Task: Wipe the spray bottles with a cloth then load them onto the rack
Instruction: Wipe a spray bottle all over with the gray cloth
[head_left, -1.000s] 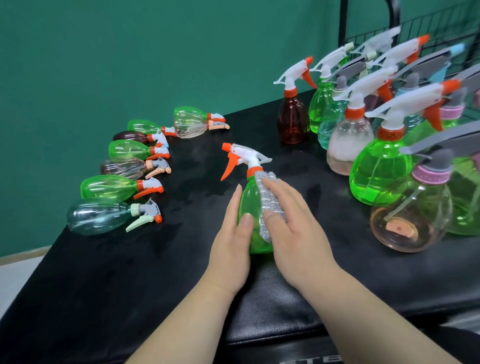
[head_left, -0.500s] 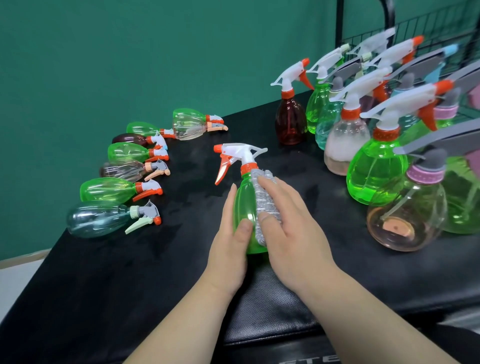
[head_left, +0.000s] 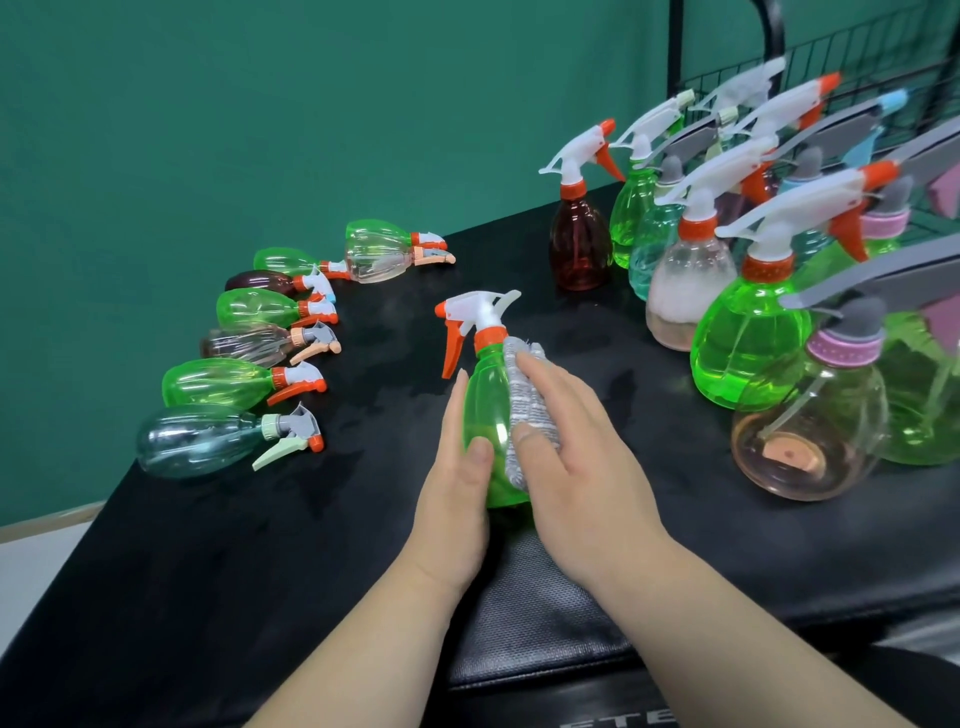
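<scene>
green spray bottle (head_left: 485, 431) twisted slightly in the left hand (head_left: 457, 499) under the cloth (head_left: 527, 410), nozzle (head_left: 440, 310) swung leftward

1. Black tabletop (head_left: 208, 597): matte, faintly smudged toward the middle, stretching from the lower left corner up to the right.
2. Plain dark green wall (head_left: 260, 104) behind it, filling the upper left and meeting the table's far edge.
3. Narrow tan skirting strip (head_left: 41, 521) at the foot of that wall, far left.
4. Pale floor (head_left: 36, 564) just below the strip, beside the table's left edge.
5. Black textured pad (head_left: 530, 623) draped over the table's near edge, fine woven grain, slightly wrinkled.
6. White lettering (head_left: 618, 721) at the very bottom, cut off by the frame, not readable in full.
7. Blurred grey patch (head_left: 927, 639) at lower right, beyond the table edge; too unclear to identify.
</scene>
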